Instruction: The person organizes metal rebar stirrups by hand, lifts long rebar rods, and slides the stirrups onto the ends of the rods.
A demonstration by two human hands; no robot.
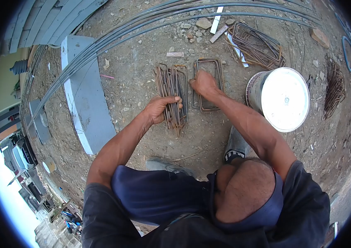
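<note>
Rust-brown, bent and bunched — the wire bundle (170,85) sits gripped in your left hand (157,109); your right hand (204,84) clasps rectangular frames (221,78) — left side, just beside it.

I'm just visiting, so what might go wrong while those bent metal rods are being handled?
The bare left hand grips a bundle of rusty bent rods, so rough metal might scrape the skin. The rods sit unevenly, so some could slip from that grip. The bare right hand is at neighbouring rectangular loops, which might snag one another or pinch a finger.
</note>
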